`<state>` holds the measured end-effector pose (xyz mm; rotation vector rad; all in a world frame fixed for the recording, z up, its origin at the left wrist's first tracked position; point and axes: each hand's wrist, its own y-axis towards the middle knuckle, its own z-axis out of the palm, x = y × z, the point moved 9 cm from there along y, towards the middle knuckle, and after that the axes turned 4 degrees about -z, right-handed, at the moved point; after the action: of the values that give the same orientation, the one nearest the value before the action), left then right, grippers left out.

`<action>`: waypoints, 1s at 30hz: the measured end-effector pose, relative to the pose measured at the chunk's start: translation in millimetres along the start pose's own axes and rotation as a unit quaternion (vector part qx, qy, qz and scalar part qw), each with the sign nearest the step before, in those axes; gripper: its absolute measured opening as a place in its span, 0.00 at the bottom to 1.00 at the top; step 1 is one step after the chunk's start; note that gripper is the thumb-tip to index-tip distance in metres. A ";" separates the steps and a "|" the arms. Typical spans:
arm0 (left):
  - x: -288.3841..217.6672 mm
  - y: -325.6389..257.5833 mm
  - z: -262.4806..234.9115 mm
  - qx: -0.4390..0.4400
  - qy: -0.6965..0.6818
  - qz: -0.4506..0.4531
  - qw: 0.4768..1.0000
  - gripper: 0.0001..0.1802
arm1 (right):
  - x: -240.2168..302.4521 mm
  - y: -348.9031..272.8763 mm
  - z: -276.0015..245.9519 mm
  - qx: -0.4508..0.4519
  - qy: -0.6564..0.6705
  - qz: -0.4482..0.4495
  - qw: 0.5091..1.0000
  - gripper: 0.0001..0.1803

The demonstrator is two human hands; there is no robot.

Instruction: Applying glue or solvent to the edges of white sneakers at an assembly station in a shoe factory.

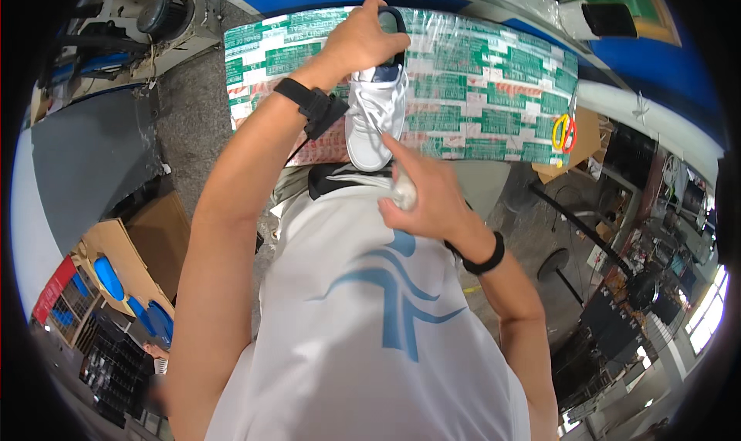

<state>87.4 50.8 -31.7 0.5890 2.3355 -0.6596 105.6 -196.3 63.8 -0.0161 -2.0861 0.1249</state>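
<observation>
On the green-and-white covered tabletop (pixel 478 93), your left hand (pixel 363 39) gripping the heel of a white sneaker (pixel 376 117), heel partly hidden, your right hand (pixel 421 190) clenched on a small white wad (pixel 404 191), hard to identify, yellow-handled scissors (pixel 564 132) well apart.

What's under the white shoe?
The shoe rests on a table covered with green-and-white printed sheets under clear plastic. The left hand holds its heel. The spot beneath its sole is hidden.
</observation>
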 end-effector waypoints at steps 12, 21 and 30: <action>2.1 -2.8 -3.2 0.024 -0.050 0.000 0.998 0.50 | 8.6 5.2 19.4 -0.002 -0.059 -0.036 0.998 0.55; -1.7 -0.8 -1.7 0.026 -0.061 -0.019 0.998 0.44 | -13.4 15.1 -8.7 -0.123 -0.128 -0.108 0.978 0.56; 1.0 -0.3 3.8 0.046 -0.056 -0.023 0.997 0.51 | -9.6 -22.6 -0.9 -0.052 -0.154 -0.049 0.985 0.60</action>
<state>88.2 48.5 -34.8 0.5270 2.2281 -0.8051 112.1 -219.3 58.1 0.0463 -2.3967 -0.0458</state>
